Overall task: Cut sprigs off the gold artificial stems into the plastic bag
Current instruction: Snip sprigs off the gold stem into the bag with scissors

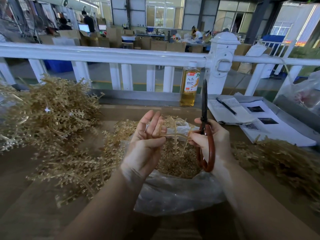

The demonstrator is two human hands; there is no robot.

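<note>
Stem point(174, 135): gold, long axis crosswise, held over the open bag point(174, 191) of cut sprigs point(178, 165). Left hand point(147, 141) pinches one end, other fingers spread; right hand point(207, 137) pinches the other end and grips scissors point(205, 129) (blades together, pointing up). Surface: brown table point(34, 213), stem piles point(48, 115) both sides, bottle point(189, 84), papers point(270, 123), pen point(226, 106). Room: white railing point(121, 55), workshop with boxes beyond.

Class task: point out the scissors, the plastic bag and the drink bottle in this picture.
scissors point(204, 101), head view, on the dark blades
plastic bag point(174, 196), head view, on its near clear wall
drink bottle point(189, 84), head view, on its label
</note>
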